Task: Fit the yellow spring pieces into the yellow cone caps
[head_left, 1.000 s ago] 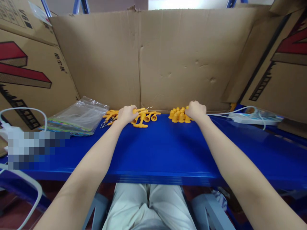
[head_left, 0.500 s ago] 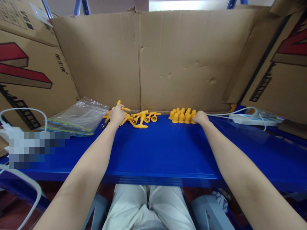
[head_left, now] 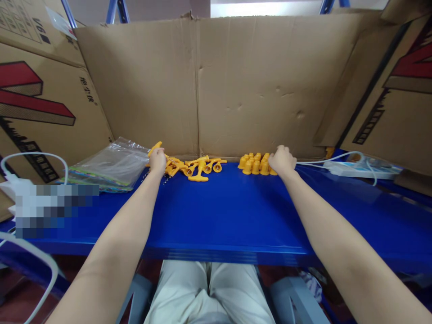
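Observation:
My left hand [head_left: 157, 160] is closed round a yellow T-shaped plastic piece [head_left: 154, 147] whose tip sticks out above the fist, at the left end of a pile of yellow T-shaped pieces [head_left: 199, 167] on the blue table [head_left: 222, 211]. A small metal chain hangs below that hand. My right hand [head_left: 282, 160] is curled at the right end of a cluster of yellow caps [head_left: 254, 164]; its fingers press against the nearest caps, and what they hold is hidden.
Brown cardboard [head_left: 236, 81] walls the back and both sides. A stack of clear plastic bags [head_left: 111, 165] lies at the left. A white power strip [head_left: 354, 168] with cables sits at the right. White cables [head_left: 33, 155] run at the far left.
My left hand has moved left along the pile and lifted a yellow T-shaped piece. My right hand shifted from atop the caps to their right end.

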### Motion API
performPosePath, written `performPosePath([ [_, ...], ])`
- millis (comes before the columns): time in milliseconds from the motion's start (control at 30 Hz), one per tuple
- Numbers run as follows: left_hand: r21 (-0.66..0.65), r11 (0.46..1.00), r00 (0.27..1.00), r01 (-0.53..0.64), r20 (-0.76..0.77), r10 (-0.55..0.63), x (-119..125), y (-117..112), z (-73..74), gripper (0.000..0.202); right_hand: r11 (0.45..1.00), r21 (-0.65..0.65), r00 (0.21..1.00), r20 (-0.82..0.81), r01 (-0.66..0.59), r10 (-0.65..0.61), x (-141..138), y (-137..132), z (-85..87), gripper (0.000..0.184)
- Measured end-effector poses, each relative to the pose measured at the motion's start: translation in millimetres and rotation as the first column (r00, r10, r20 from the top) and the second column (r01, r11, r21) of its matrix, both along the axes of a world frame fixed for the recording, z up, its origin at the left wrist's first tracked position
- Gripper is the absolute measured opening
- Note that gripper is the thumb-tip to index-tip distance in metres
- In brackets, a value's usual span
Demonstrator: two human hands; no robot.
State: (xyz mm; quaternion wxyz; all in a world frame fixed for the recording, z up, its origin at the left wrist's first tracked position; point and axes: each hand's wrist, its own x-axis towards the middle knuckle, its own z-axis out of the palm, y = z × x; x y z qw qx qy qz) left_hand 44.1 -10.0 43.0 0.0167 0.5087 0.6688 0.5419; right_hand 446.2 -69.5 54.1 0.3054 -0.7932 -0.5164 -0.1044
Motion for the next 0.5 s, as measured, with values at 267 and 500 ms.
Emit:
performPosePath([
  [267, 0.042, 0.989, 0.982, -0.144, 0.126, 0.138, -7.8, -12.0, 0.0, 0.042, 0.941, 0.005, 0.856, 0.415, -0.339, 0.307, -54.3, -3.9, -18.6, 0.031],
  [500, -0.014, 0.982, 0.980, -0.189, 0.067, 0.190, -8.1, -12.2, -4.3, 0.051, 0.718, -0.307, 0.477, 0.578, -0.625, 0.662, -87.5, -3.9, -44.1, 0.031],
])
